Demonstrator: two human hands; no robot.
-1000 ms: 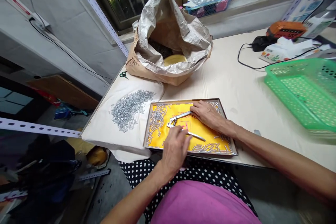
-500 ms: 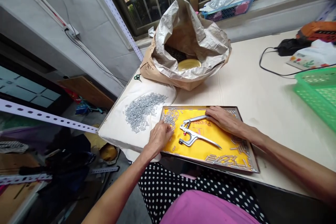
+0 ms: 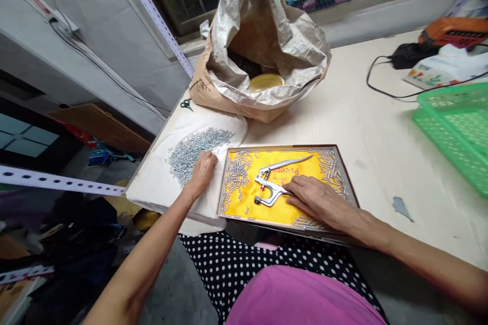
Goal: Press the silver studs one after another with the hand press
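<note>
A shallow tray (image 3: 345,176) with a yellow floor lies at the table's near edge, with small silver metal pieces along its sides. Silver pliers (image 3: 275,183) lie open in its middle. My right hand (image 3: 316,199) rests on the pliers' lower handle, fingers curled over it. My left hand (image 3: 203,170) reaches left of the tray onto a pile of small silver pieces (image 3: 194,146) spread on a white cloth (image 3: 160,188); its fingers are bent down into the pile's edge, and I cannot see what they hold.
A large crumpled paper sack (image 3: 263,45) with a yellow bowl (image 3: 267,82) inside stands behind the tray. A green plastic basket (image 3: 457,132) sits at the right. A black cable (image 3: 385,92), an orange device (image 3: 452,31) and small scissors (image 3: 186,104) lie further back.
My left hand has moved from the tray leftward onto the pile on the cloth. My right hand has shifted from the pliers' upper handle down to the lower handle.
</note>
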